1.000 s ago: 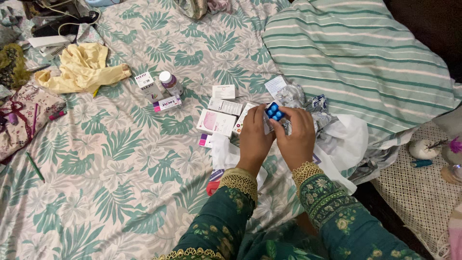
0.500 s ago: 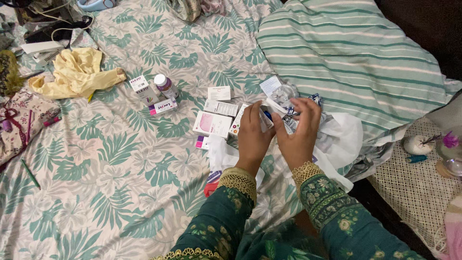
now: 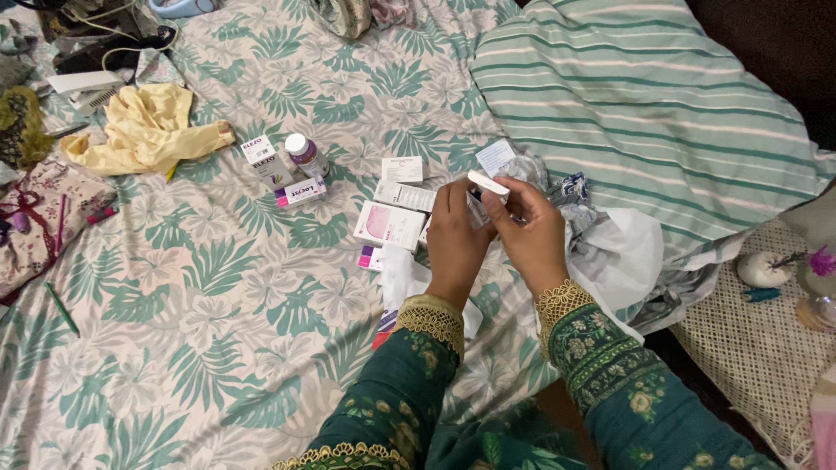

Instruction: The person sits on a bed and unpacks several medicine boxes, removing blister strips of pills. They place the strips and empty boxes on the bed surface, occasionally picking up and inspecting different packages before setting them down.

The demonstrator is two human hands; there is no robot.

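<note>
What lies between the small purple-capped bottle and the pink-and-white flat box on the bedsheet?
Head view: between the small purple-capped bottle and the pink-and-white flat box lies only bare leaf-print bedsheet.

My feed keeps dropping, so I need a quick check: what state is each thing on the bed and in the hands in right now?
Left hand: closed on the small white strip.
Right hand: pinching the same strip.
Small white strip: held up, off the bed.
Small bottle: capped, lying tilted.
Pink-and-white box: flat, closed.
Yellow cloth: crumpled.
Striped pillow: lying flat.
</note>
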